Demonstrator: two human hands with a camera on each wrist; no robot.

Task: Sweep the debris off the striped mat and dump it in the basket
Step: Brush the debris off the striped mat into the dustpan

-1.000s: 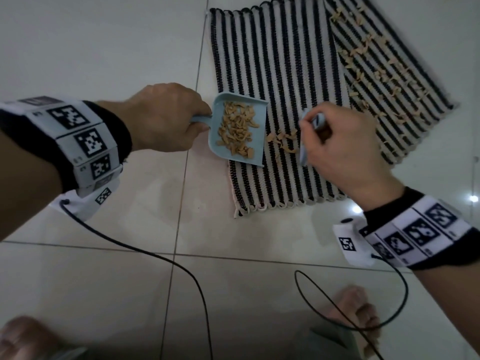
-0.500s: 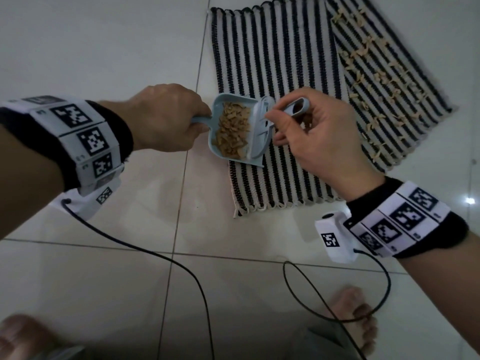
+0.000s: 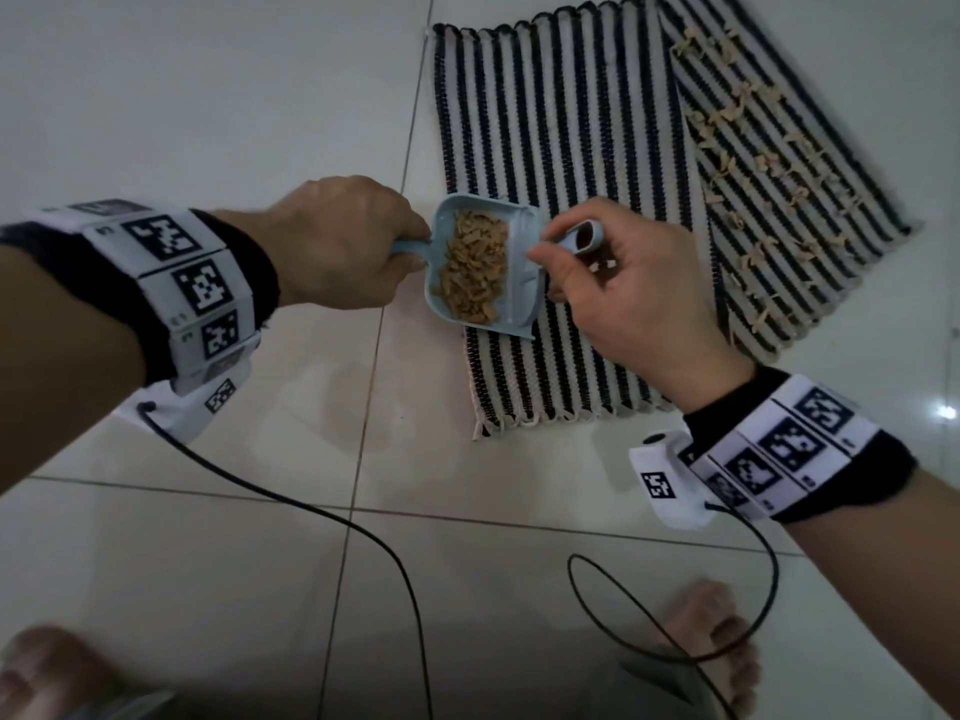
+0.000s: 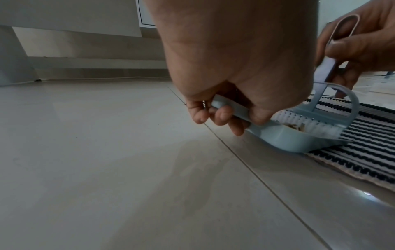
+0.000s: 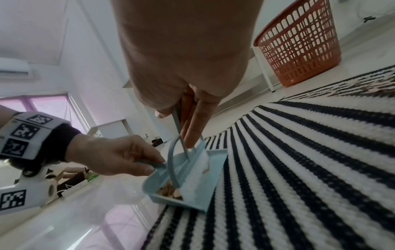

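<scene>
My left hand (image 3: 337, 241) grips the handle of a light blue dustpan (image 3: 514, 283), whose lip rests on the near striped mat (image 3: 561, 148). Tan debris (image 3: 472, 272) is heaped inside the pan. My right hand (image 3: 613, 283) pinches the handle of a small blue brush (image 3: 584, 239), whose white bristles (image 4: 299, 123) stand inside the pan against the debris. More debris (image 3: 763, 163) lies scattered over a second striped mat (image 3: 810, 200) at the right. The orange basket (image 5: 297, 42) stands beyond the mats in the right wrist view.
Pale tiled floor (image 3: 208, 563) lies all around the mats. Two black cables (image 3: 311, 511) trail over the tiles near my bare feet (image 3: 711, 631). A wall and a white furniture base (image 4: 12, 55) stand at the far left.
The brush has swept the small pile off the near mat into the dustpan, and my right hand moved left up to the pan. The left hand stayed in place.
</scene>
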